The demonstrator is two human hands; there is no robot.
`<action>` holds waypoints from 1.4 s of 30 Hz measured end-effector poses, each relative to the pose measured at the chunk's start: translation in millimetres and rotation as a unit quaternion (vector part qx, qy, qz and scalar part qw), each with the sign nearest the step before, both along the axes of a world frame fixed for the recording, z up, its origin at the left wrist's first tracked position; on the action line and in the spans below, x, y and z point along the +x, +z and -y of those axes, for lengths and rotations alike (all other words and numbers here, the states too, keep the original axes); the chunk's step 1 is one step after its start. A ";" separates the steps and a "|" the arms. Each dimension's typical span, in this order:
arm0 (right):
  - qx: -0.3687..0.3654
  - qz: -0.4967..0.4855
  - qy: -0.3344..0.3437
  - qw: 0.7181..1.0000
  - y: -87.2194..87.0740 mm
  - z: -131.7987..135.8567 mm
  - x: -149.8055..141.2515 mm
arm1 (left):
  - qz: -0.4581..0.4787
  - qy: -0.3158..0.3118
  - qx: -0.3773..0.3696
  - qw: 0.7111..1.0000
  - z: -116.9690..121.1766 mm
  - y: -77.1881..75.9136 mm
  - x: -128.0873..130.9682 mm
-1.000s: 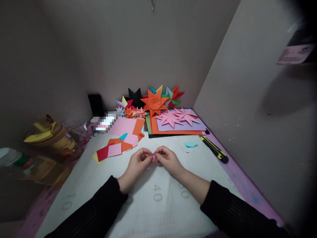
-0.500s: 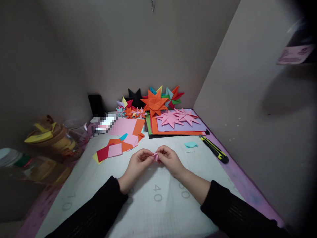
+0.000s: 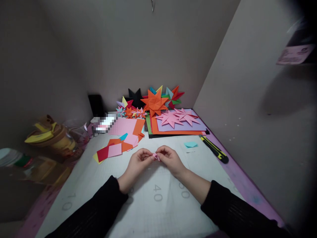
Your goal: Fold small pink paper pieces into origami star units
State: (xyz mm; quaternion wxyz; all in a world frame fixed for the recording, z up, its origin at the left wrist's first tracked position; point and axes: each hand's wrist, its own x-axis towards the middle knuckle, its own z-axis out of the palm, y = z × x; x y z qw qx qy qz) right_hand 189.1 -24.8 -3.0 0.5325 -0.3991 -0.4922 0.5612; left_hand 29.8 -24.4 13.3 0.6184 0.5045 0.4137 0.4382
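Note:
Between my two hands is a small folded piece of pink paper (image 3: 156, 156), held just above the white mat (image 3: 170, 211). My left hand (image 3: 140, 162) pinches its left side between thumb and fingers. On its right side, my right hand (image 3: 171, 161) pinches it in the same way. The fingertips cover much of the paper, so its full shape is hidden. A small folded light-blue paper (image 3: 191, 144) lies on the mat beyond my right hand. Red paper (image 3: 103, 154) and a pink square (image 3: 115, 150) lie to the left of my left hand.
A yellow-black utility knife (image 3: 215, 150) lies along the mat's right edge. Folded pink stars (image 3: 169, 119) rest on stacked coloured sheets at the back, with an orange star (image 3: 155, 102) behind. Jars and a lidded cup (image 3: 54, 138) stand at the left.
The pink paper between my fingertips has shifted slightly and looks more bent or opened out. Both hands stay in nearly the same place.

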 end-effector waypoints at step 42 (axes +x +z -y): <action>-0.050 -0.048 0.000 0.998 -9.3 -5.2 -5.3 | 0.048 0.000 -0.091 0.995 -0.8 -2.1 3.8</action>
